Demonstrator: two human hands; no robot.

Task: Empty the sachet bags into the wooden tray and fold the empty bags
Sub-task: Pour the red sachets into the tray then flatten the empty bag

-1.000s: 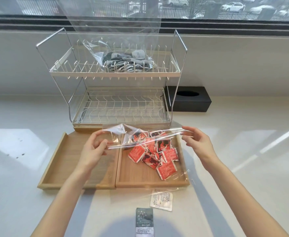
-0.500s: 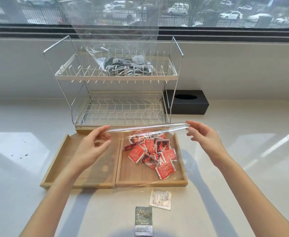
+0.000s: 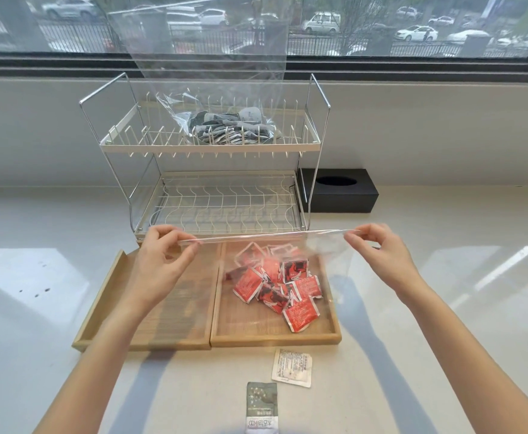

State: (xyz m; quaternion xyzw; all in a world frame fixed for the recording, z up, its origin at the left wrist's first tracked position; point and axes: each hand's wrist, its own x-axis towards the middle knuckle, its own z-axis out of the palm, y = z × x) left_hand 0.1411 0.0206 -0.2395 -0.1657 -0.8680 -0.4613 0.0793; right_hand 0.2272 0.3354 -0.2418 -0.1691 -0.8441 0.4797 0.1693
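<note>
The wooden tray (image 3: 275,335) holds the red sachets (image 3: 283,288) in its right compartment. Above it the empty clear bag (image 3: 269,237) stretches taut, long axis left to right, apparently drooping toward the person. The left hand (image 3: 162,261) and right hand (image 3: 378,250) pinch opposite ends, both equally near.
</note>
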